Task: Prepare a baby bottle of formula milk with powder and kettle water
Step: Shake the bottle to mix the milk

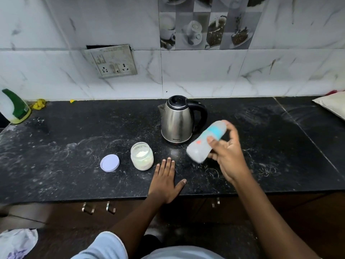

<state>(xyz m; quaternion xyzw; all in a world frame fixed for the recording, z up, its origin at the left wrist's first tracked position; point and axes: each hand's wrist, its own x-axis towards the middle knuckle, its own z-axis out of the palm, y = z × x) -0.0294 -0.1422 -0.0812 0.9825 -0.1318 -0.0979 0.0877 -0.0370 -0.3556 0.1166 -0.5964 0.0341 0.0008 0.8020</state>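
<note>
My right hand (226,156) grips a baby bottle (204,142) with a blue band, held tilted above the black counter and blurred by motion. A steel kettle (177,121) with a black lid and handle stands just behind it, its lid closed. An open glass jar of white powder (142,156) sits left of the bottle, and its pale lilac lid (109,163) lies flat further left. My left hand (165,179) rests flat on the counter beside the jar, fingers spread, holding nothing.
The black stone counter (74,146) is dusted with white marks. A green and white spray bottle (14,107) stands at the far left by the tiled wall. A white packet (332,105) lies at the far right. Cupboard handles (99,208) show below the counter edge.
</note>
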